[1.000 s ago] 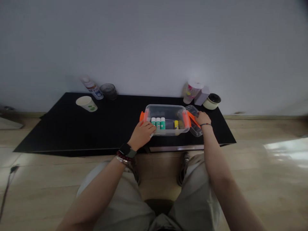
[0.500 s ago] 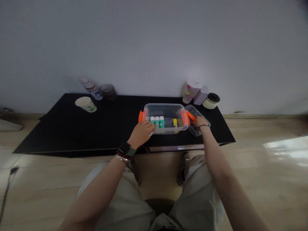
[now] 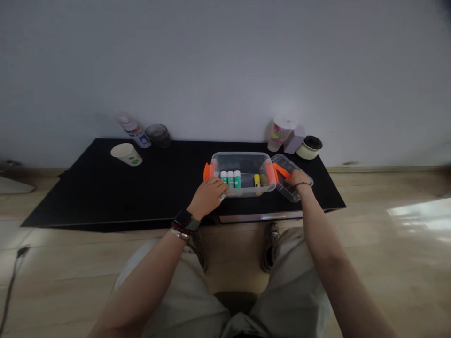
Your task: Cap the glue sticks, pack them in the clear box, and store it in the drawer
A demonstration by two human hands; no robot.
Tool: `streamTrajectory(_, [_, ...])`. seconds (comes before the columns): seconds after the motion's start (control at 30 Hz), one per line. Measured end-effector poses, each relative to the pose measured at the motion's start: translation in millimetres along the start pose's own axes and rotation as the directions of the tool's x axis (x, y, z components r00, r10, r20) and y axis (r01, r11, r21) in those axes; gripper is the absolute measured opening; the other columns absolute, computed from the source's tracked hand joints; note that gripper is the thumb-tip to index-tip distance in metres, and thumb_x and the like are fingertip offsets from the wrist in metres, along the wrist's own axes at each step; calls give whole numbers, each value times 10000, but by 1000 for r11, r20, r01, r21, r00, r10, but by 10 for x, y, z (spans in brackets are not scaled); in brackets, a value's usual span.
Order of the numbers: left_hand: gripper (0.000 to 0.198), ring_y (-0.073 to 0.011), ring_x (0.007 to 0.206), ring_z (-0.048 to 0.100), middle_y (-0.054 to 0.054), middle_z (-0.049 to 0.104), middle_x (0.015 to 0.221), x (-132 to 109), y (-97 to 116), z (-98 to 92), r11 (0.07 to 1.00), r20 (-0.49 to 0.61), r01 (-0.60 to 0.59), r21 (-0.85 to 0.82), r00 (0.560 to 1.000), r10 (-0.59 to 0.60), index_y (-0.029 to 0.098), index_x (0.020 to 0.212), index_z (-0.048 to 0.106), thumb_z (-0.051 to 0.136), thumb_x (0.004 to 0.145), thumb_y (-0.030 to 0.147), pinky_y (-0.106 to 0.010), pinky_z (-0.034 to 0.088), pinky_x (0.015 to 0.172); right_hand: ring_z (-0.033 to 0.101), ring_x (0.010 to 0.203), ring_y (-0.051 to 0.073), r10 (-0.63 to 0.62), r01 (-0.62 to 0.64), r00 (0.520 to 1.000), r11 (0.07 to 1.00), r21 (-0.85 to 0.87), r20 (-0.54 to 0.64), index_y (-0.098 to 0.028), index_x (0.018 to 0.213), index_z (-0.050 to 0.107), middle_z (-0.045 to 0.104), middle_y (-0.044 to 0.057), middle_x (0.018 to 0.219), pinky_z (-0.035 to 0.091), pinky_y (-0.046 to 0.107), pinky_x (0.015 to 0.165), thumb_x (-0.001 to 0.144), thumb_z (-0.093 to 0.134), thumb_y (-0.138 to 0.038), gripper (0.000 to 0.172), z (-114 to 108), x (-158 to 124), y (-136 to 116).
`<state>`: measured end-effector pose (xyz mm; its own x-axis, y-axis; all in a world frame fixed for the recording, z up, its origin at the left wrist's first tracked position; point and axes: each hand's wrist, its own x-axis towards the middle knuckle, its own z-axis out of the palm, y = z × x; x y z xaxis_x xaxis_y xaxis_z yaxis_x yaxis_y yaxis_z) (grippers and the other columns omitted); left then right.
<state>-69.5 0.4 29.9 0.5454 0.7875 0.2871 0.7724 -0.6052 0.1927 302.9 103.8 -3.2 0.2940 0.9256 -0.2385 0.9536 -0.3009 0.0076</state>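
A transparent plastic box (image 3: 243, 156) stands on the black board, with an orange latch (image 3: 206, 172) at its left end. Inside stand several green-and-white glue sticks (image 3: 230, 179) and a yellow stick (image 3: 257, 180). My left hand (image 3: 207, 197) grips the box's front left corner, a small white item showing at the fingertips. To the right lies a transparent lid (image 3: 288, 191) with an orange strip (image 3: 282, 171). My right hand (image 3: 299, 177) rests on that lid, fingers over it.
Along the wall stand a spray bottle (image 3: 134, 133), a dark glass (image 3: 158, 135), a printed plastic cup (image 3: 280, 134), a lilac box (image 3: 294, 139) and a cream jar (image 3: 309, 148). A paper cup (image 3: 126, 154) lies tilted on the black board (image 3: 105, 197).
My right hand has moved right, and the lid has swung outward with it. My left hand and the box have stayed nearly still.
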Motion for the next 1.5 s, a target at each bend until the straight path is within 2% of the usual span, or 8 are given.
streamTrajectory(0.2, [221, -250, 1007, 587, -98, 697, 1001, -2, -7, 18, 1000, 3, 7, 23, 1000, -7, 165, 980, 683, 485, 887, 136, -417, 496, 908, 661, 985, 298, 85, -49, 982, 977, 207, -168, -115, 1126, 622, 674, 193, 1079, 508, 372, 821, 769, 678, -468, 505, -308, -67, 341])
streamTrajectory(0.33, [237, -253, 1032, 586, -111, 681, 1050, -1, 4, 8, 1000, 5, 11, 11, 1000, -11, 151, 1042, 672, 502, 878, 136, -423, 495, 941, 648, 894, 240, 78, 85, 945, 878, 470, -317, -139, 1041, 600, 686, 135, 986, 506, 342, 806, 795, 598, -404, 361, -473, -184, 393])
streamTrajectory(0.53, [264, -272, 1090, 574, -127, 660, 1125, -5, 31, -17, 1000, -2, 30, 0, 1000, -30, 136, 1109, 657, 504, 895, 165, -437, 492, 972, 637, 955, 220, -67, 526, 830, 426, 736, -554, -173, 1056, 581, 671, 103, 1020, 532, 395, 844, 841, 531, -453, 356, -592, -333, 58])
streamTrajectory(0.67, [264, -276, 1082, 579, -131, 664, 1118, -4, 30, -17, 999, 11, 31, -8, 999, -31, 133, 1097, 660, 490, 896, 150, -450, 493, 977, 664, 895, 225, -139, 592, 802, 54, 804, -581, -223, 974, 602, 684, 61, 953, 565, 419, 811, 768, 666, -516, 364, -614, -414, -189])
streamTrajectory(0.77, [273, -288, 1103, 574, -139, 658, 1126, -4, 31, -14, 999, 10, 36, -17, 999, -36, 135, 1107, 659, 489, 893, 148, -463, 494, 982, 673, 911, 224, -203, 590, 776, -104, 801, -598, -246, 940, 619, 696, 42, 965, 577, 417, 834, 714, 756, -486, 357, -603, -436, -312])
streamTrajectory(1.2, [432, -308, 1323, 451, -146, 541, 1361, -49, -59, -167, 978, -155, 115, -172, 978, -142, 179, 1266, 573, 486, 937, 444, -505, 361, 1124, 622, 995, 227, -426, 669, 704, 128, 732, -568, -212, 1034, 674, 688, 61, 1036, 519, 440, 926, 738, 648, -291, 308, -520, -529, -707])
streamTrajectory(1.33, [431, -280, 1290, 470, -147, 573, 1316, -43, -223, -108, 910, -280, 250, -331, 895, -348, 171, 1284, 556, 349, 987, 405, -497, 339, 1130, 624, 1012, 240, -479, 721, 668, 228, 655, -569, -208, 1057, 678, 694, 69, 1050, 500, 440, 948, 711, 590, -234, 359, -484, -593, -843])
streamTrajectory(1.5, [525, -256, 1234, 534, -144, 589, 1317, 20, -389, 63, 642, -201, 336, -689, 762, -615, 168, 1279, 563, 315, 988, 528, -451, 385, 1103, 611, 996, 268, -587, 813, 581, 395, 427, -564, -213, 1052, 700, 692, 71, 1022, 474, 476, 957, 695, 575, -179, 380, -472, -673, -971])
